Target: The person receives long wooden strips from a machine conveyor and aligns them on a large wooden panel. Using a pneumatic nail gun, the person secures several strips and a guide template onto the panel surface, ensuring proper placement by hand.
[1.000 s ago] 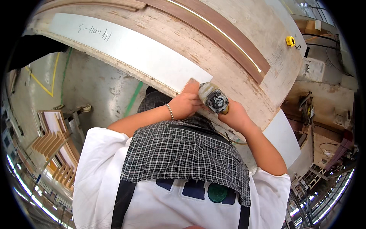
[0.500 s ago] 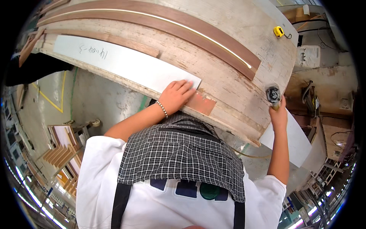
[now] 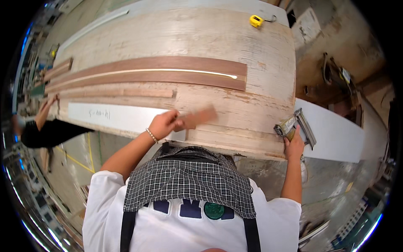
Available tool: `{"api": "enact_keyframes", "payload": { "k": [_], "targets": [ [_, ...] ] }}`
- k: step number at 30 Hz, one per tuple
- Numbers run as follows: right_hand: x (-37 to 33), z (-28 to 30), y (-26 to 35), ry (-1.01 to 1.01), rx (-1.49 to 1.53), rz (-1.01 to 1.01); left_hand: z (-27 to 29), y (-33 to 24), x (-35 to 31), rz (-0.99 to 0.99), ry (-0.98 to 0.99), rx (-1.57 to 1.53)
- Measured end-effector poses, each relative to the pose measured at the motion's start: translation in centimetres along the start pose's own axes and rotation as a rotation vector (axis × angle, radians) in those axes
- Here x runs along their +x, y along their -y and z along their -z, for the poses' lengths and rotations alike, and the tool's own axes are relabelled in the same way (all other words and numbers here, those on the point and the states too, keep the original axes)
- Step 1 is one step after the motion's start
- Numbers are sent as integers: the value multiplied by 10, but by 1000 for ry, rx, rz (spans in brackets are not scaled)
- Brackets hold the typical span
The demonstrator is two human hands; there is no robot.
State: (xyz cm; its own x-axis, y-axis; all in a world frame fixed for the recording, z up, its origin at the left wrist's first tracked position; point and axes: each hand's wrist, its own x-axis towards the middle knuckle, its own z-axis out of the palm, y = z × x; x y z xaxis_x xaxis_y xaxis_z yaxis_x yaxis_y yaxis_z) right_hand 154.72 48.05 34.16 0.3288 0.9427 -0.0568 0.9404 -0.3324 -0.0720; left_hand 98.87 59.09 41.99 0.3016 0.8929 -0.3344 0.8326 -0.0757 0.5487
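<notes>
My left hand [image 3: 165, 125] pinches a small flat reddish-brown wood piece [image 3: 205, 116], blurred by motion and raised off the workbench [image 3: 268, 103]. Under that wrist lies a long white board [image 3: 121, 117] with handwriting on it, along the bench's near edge. At the bench's right end, my right hand [image 3: 295, 145] is wrapped round the grip of a nail gun [image 3: 308, 130]. Beyond both hands lies a long brown wood strip [image 3: 189, 63], a pale glue-like line [image 3: 168, 70] running along it. A narrower wood strip [image 3: 138, 93] rests between it and the white board.
A yellow tape measure [image 3: 256, 21] sits at the far right of the bench. Right of the bench, below the nail gun, is a white panel [image 3: 338, 136]. At the far left another person's arm [image 3: 44, 111] reaches to the strips' ends.
My left hand has picked the reddish-brown piece up from beside the white board. The nail gun has turned and come nearer the bench's front right corner. The whole view has shifted.
</notes>
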Motion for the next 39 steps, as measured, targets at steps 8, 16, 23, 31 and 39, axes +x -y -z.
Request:
{"api": "enact_keyframes", "payload": {
  "k": [8, 16, 23, 31, 39],
  "targets": [
    [-34, 9, 23, -139, -40, 45, 91, -29, 167, 300, -118, -701],
    [-42, 28, 74, -159, -145, -86, 142, -17, 282, -17, -108, 44],
    [-73, 44, 240, 119, 336, 76, 144, -4, 270, 37, -126, -395],
    [-113, 33, 398, 475, 550, 150, 174, 91, 269, 260, -201, -709],
    [-132, 36, 416, 385, 467, -17, 286, 103, 331, -26, -684, 170]
  ]
}}
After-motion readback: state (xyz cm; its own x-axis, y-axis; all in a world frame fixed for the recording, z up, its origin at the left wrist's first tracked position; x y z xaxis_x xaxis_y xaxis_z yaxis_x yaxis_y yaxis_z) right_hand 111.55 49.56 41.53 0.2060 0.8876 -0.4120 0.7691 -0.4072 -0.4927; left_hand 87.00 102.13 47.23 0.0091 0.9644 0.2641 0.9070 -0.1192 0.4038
